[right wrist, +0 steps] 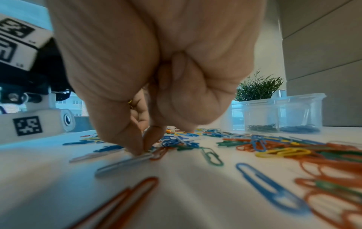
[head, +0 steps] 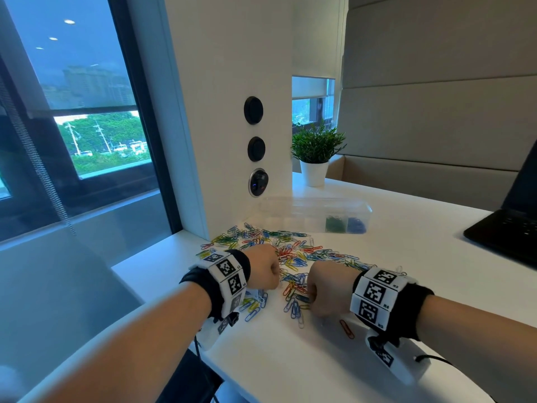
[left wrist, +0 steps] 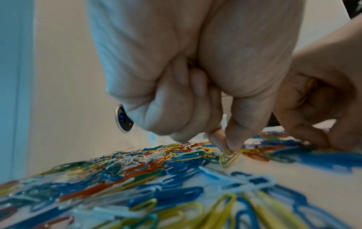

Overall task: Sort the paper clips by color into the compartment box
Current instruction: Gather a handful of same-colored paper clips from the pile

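Note:
A loose pile of coloured paper clips (head: 290, 257) lies on the white table (head: 290, 359). My left hand (head: 263, 271) is curled over the pile's near left; its thumb and forefinger (left wrist: 228, 147) pinch a yellow clip (left wrist: 229, 157) that lies on the table. My right hand (head: 322, 289) is curled beside it, holding yellow clips (left wrist: 309, 86) in its palm. Its thumb and forefinger (right wrist: 144, 148) press together on the table by a white clip (right wrist: 125, 164); what they pinch is hidden. The clear compartment box (head: 316, 207) behind the pile holds green clips (head: 335, 223) and blue clips (head: 356, 225).
A potted plant (head: 315, 152) stands behind the box. A black laptop (head: 505, 228) sits at the table's right edge. A wall column with round sockets (head: 253, 110) rises at the pile's far left. A red clip (head: 346, 328) lies alone near my right wrist.

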A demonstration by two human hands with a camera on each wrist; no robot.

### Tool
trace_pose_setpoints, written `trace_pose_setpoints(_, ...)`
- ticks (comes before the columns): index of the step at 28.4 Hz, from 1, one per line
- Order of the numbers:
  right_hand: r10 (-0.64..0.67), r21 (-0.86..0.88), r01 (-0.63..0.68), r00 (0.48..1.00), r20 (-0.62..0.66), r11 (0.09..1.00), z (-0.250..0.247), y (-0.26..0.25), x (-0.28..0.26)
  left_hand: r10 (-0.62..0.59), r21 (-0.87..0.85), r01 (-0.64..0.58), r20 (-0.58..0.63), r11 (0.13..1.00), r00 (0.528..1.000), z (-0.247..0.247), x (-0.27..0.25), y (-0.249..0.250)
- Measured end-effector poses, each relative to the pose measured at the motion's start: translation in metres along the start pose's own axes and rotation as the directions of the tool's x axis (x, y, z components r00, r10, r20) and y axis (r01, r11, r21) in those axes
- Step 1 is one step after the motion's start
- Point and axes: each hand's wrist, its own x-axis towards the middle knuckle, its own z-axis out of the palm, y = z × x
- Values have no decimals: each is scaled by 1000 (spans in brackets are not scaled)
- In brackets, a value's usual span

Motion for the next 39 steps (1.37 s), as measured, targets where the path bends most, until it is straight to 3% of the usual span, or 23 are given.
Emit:
trace_pose_setpoints(3, -49, 20, 50, 999, -23, 999, -4, 4, -3, -15, -172, 7, -43, 985, 999, -10, -3, -11)
trace_pose_setpoints(5, -75, 9, 76, 997, -15, 997, -4, 6, -3, -61, -373, 46, -30, 927, 998, -15, -6, -16)
trace_pose_setpoints(8, -70, -17, 70, 997, 14, 997, -3, 4, -2, -185, -742, 151, 37, 653, 982, -18, -11, -18)
trace_pose_setpoints(11, -59, -64, 61, 998, 33, 996, -3, 0, 0, -195, -941, 122, 61, 315, 979, -18, -17, -18)
trace_pose_setpoints(13, -64, -61, 66, 997, 38, 996, -4, -1, 1, -150, -989, 82, 63, 122, 987, -16, -21, -19)
trace_pose_setpoints(16, -65, -26, 65, 998, 2, 998, -6, -1, 1, -128, -997, 61, 67, -50, 989, -14, -27, -20)
trace_pose_setpoints(20, -27, 3, 28, 997, -76, 1000, -11, 4, 1, -119, -984, 59, 80, -170, 990, -16, -33, -18)
trace_pose_setpoints(24, 36, 7, -36, 996, -85, 999, -15, 13, 1, -111, -976, 40, 65, -214, 992, -18, -38, -15)
trace_pose_setpoints(28, 29, 19, -27, 992, -124, 999, -14, 17, 1, -94, -974, 59, 81, -220, 992, -18, -41, -16)
trace_pose_setpoints(30, -32, 35, 36, 994, -109, 999, -12, 10, -2, -114, -982, 85, 105, -168, 988, -19, -40, -19)
trace_pose_setpoints(31, -52, 38, 55, 995, -81, 998, -10, 6, -3, -141, -990, 103, 117, -101, 983, -19, -39, -21)
trace_pose_setpoints(34, -61, -22, 61, 998, 1, 998, -7, 0, -3, -258, -944, 178, 106, 277, 960, -19, -41, -26)
trace_pose_setpoints(37, -50, -68, 52, 998, 28, 996, -8, -2, -1, -291, -694, 238, 42, 680, 956, -18, -49, -32)
trace_pose_setpoints(39, -52, -97, 55, 998, 40, 994, -6, -3, 1, -275, -515, 235, -1, 825, 962, -17, -57, -33)
